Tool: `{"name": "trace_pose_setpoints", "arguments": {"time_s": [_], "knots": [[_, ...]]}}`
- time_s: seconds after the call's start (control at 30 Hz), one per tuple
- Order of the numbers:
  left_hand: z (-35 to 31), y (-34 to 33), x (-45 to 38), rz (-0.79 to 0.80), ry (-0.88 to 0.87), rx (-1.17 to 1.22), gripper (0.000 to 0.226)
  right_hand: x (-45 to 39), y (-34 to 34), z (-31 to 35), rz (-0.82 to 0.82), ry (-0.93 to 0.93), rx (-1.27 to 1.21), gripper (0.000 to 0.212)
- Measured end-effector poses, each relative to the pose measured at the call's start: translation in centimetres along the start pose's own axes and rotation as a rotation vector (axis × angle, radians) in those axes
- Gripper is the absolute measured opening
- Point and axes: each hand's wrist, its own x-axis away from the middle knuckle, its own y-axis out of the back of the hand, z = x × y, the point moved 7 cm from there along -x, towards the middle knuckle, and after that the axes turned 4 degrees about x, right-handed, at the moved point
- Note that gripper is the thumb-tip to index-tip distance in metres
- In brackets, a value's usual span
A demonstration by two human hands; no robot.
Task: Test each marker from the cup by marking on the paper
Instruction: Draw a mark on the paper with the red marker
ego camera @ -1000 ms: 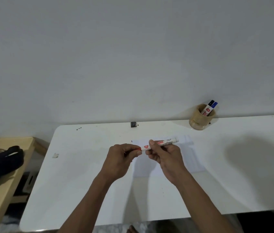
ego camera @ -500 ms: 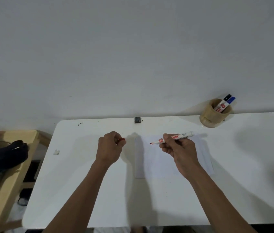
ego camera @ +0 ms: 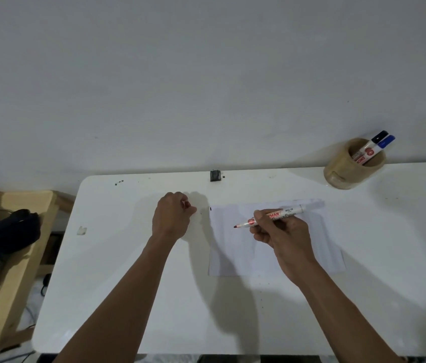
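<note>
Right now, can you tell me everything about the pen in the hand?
The marker is white with red printing and a red logo, its cap off and a small dark-red tip showing. The right hand pinches its middle, holding it almost flat, tip pointing left above the paper. Whether the tip touches the paper is unclear.

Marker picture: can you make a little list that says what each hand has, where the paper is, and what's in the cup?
right hand: holds the uncapped red marker, tip pointing left over the paper
left hand: closed around something small and red, likely the cap
paper: flat on the white table, no marks visible
cup: far right by the wall, holds two markers, one black-capped, one blue-capped
</note>
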Motion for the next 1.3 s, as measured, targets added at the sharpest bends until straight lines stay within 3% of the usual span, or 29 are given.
{"name": "trace_pose_setpoints", "arguments": {"time_s": [0.07, 0.17, 0.33, 0.43, 0.77, 1.3], "knots": [[0.4, 0.4, 1.3, -0.061, 0.048, 0.063, 0.050, 0.0, -0.1, 0.1, -0.009, 0.004, -0.007, 0.015], [0.6, 0.8, 4.8, -0.228, -0.006, 0.135, 0.045, -0.3, -0.5, 0.3, -0.024, 0.042, 0.024, 0.019], [0.5, -3.0, 8.6, -0.178, -0.362, -0.083, 0.046, -1.9, -2.4, 0.2, 0.037, 0.117, 0.135, 0.015], [0.8, -4.4, 8.8, -0.148, -0.441, -0.241, 0.045, -3.1, -3.5, -0.2, 0.088, 0.165, 0.207, 0.010], [0.9, -5.0, 8.4, -0.163, -0.481, -0.349, 0.046, -7.2, -5.8, -1.2, 0.093, 0.319, 0.387, 0.014], [1.1, -5.0, 8.2, -0.220, -0.475, -0.348, 0.048, -8.6, -5.8, -2.7, 0.068, 0.335, 0.478, 0.018]]}}
